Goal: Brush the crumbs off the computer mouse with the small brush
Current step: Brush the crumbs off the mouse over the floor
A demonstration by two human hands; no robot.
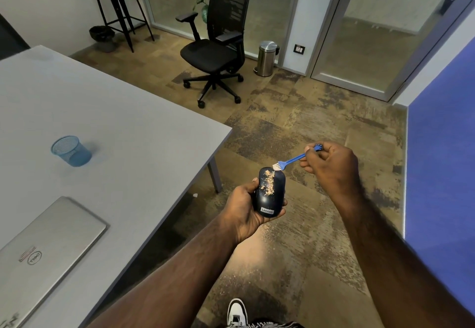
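My left hand (244,209) grips a dark computer mouse (267,200) from below, held over the floor to the right of the table. Tan crumbs (268,182) lie scattered along the mouse's top. My right hand (331,165) pinches the handle of a small blue brush (293,159). Its white bristles touch the far end of the mouse, just beside the crumbs.
A grey table (115,122) on the left carries a blue mesh cup (70,150) and a closed silver laptop (46,248). A black office chair (218,44) and a steel bin (266,58) stand behind. A blue partition (442,173) is at the right. My shoe (237,312) shows below.
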